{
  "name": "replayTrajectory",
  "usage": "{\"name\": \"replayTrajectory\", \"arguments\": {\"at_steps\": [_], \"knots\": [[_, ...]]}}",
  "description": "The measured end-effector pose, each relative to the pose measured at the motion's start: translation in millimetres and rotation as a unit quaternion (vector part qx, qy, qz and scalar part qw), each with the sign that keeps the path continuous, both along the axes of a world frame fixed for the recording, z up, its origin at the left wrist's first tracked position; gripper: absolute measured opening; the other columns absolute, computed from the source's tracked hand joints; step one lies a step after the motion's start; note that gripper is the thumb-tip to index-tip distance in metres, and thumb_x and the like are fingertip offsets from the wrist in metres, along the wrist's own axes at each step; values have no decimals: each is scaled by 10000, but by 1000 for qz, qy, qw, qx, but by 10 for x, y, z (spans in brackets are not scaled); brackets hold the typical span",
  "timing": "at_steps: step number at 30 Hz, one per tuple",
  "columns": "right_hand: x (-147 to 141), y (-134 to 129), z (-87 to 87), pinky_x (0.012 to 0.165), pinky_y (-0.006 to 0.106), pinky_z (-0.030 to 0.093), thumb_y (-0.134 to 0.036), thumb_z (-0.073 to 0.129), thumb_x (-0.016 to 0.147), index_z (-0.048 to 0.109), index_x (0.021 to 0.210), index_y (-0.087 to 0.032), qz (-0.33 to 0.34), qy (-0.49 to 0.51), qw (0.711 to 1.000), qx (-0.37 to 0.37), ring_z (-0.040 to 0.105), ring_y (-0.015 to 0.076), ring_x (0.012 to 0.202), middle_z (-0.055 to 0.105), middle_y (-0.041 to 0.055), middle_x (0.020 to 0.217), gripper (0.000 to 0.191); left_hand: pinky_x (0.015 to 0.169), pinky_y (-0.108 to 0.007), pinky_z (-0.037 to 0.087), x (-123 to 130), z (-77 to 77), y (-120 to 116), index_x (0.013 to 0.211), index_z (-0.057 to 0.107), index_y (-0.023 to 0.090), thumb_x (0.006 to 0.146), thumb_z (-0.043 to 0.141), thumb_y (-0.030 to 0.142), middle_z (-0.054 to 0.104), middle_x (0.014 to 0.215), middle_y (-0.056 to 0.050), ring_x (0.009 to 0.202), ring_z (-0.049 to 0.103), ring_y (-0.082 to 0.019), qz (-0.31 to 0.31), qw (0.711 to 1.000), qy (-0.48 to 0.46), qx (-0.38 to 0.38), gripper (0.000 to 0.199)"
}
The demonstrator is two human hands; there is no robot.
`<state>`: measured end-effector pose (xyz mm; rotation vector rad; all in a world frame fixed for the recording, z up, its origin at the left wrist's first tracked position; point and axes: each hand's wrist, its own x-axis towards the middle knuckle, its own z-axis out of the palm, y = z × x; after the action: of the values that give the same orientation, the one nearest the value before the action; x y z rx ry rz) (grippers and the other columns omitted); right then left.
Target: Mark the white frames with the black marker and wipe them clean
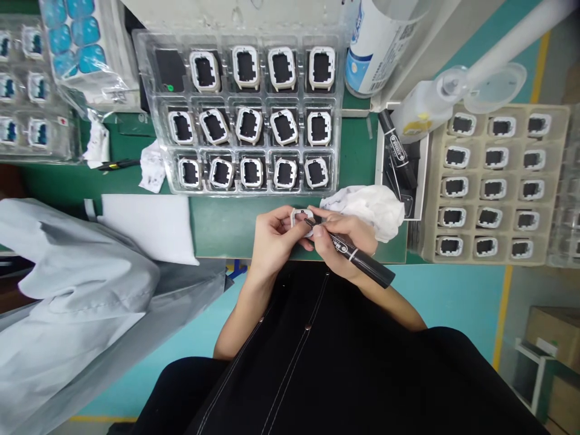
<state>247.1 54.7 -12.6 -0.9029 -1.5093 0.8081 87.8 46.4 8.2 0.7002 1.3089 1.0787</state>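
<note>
Between the thumb and fingers of my left hand (277, 240) is a small white frame (302, 214), held over the near edge of the green table. My right hand (341, 238) grips a black marker pen (357, 258) whose tip meets or nearly meets the frame; fingers hide the exact contact. Just ahead of both hands lies a clear plastic tray (290, 191) holding several similar frames in its pockets. Its far left pocket has no frame, only a dark pad with a green dot. Behind my right hand rests a crumpled white cloth (369, 208).
A beige tray (493, 257) of frames stands on the right. Near it are a second marker (396, 148), a white squeeze bottle (423, 109) and a large labelled bottle (374, 54). To the left lie a white foam sheet (145, 226) and a person's grey sleeve (77, 260).
</note>
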Motion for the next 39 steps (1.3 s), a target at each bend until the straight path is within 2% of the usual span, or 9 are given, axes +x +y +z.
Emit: {"name": "replayTrajectory", "arguments": {"at_steps": [8, 13, 17, 20, 27, 30, 32, 36, 39], "knots": [[20, -2, 17, 903, 436, 817, -234, 820, 1067, 715, 1098, -318, -11, 1, 1000, -8, 933, 294, 1132, 925, -19, 1056, 137, 566, -268, 672, 30, 25, 20, 811, 845, 188, 776, 1018, 317, 805, 726, -19, 580, 762, -173, 10, 1000, -14, -8, 218], [40, -13, 51, 813, 405, 809, -273, 815, 1087, 682, 1097, -294, -55, 15, 998, -27, 943, 284, 1054, 937, 23, 1077, 135, 530, -253, 662, 55, 69, 60, 791, 831, 166, 721, 1101, 399, 784, 710, -20, 517, 704, -140, 18, 999, -41, -20, 364], [44, -16, 55, 817, 400, 805, -271, 824, 1085, 681, 1080, -294, -47, 15, 997, -52, 943, 287, 1056, 936, 23, 1067, 145, 549, -246, 675, 79, 58, 74, 787, 837, 165, 679, 1140, 393, 782, 702, -15, 521, 701, -132, 27, 998, -48, -8, 395], [41, -18, 42, 800, 398, 806, -264, 825, 1084, 687, 1093, -299, -41, 26, 997, -61, 944, 275, 1021, 934, 20, 1111, 143, 606, -261, 708, 80, 19, 58, 813, 855, 170, 698, 1143, 438, 781, 703, -11, 557, 727, -139, 43, 998, -48, 12, 410], [32, -28, 77, 793, 406, 811, -271, 804, 1096, 684, 1104, -315, -23, 74, 997, -22, 945, 281, 1020, 915, -23, 970, 128, 586, -267, 705, 90, 45, -8, 848, 867, 174, 712, 1137, 526, 795, 735, -18, 548, 741, -149, 62, 995, -80, -9, 465], [51, -45, 83, 777, 426, 811, -357, 807, 1103, 677, 1083, -317, -20, 90, 995, -41, 941, 277, 948, 910, -16, 936, 137, 573, -260, 697, 136, 95, -24, 847, 863, 178, 703, 1144, 533, 794, 720, -12, 524, 734, -144, 70, 993, -90, -6, 476], [76, -58, 83, 779, 454, 810, -466, 807, 1101, 672, 1020, -309, -23, 89, 993, -77, 931, 282, 901, 895, 1, 881, 223, 555, -246, 681, 164, 116, -31, 855, 861, 181, 712, 1144, 530, 802, 723, -14, 519, 742, -147, 74, 993, -90, 0, 472], [140, -61, 124, 838, 519, 809, -631, 755, 1104, 706, 930, -280, 1, 60, 987, -152, 923, 321, 936, 871, 60, 839, 394, 537, -223, 659, 184, 131, -37, 862, 861, 184, 748, 1135, 516, 814, 727, -16, 539, 777, -160, 71, 993, -89, 8, 445], [168, -46, 163, 862, 563, 807, -679, 728, 1104, 729, 938, -279, 20, 49, 984, -169, 917, 343, 949, 860, 79, 835, 433, 543, -226, 668, 174, 139, -37, 863, 860, 186, 764, 1129, 511, 818, 737, -10, 537, 776, -156, 70, 993, -92, 11, 433]]}}
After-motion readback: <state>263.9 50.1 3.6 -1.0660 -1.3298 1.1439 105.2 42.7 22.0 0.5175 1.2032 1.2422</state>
